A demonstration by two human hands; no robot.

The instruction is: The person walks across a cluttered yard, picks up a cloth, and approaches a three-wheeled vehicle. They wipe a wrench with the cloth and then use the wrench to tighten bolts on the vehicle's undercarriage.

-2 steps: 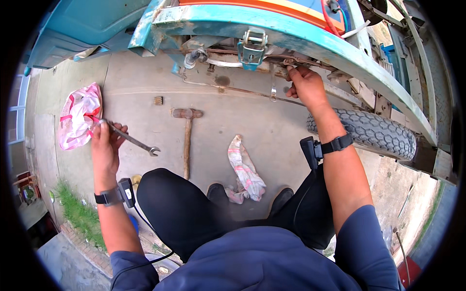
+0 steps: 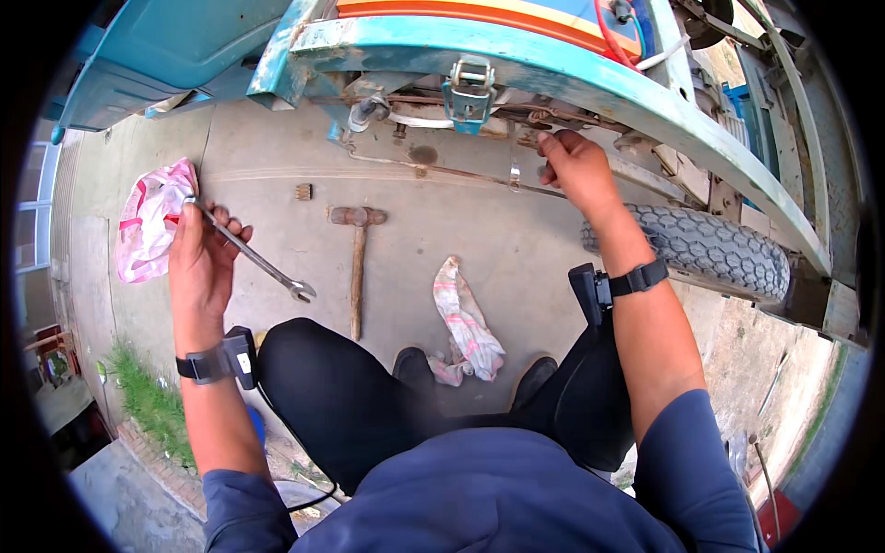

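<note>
My left hand [image 2: 205, 258] is closed around a metal wrench [image 2: 253, 249], whose open jaw points right and down over the ground. A pink and white plastic bag [image 2: 147, 221] lies just behind that hand. On the right, my right hand [image 2: 579, 168] is raised close below the turquoise vehicle frame [image 2: 608, 78], near its rusty rods and wires [image 2: 544, 112]. Its fingers are curled, thumb against index finger; what they pinch, if anything, cannot be made out. A metal latch [image 2: 469, 94] hangs on the frame to the left of this hand.
A wooden-handled hammer [image 2: 357, 276] lies on the concrete, with a small ridged metal block [image 2: 303, 192] to its left. Between my feet is a crumpled pink and white cloth [image 2: 467, 323]. A treaded tire [image 2: 691, 253] stands at the right under the frame.
My right hand has drawn slightly down from the rods under the frame. The left hand has turned a little, swinging the wrench's lower jaw right and down.
</note>
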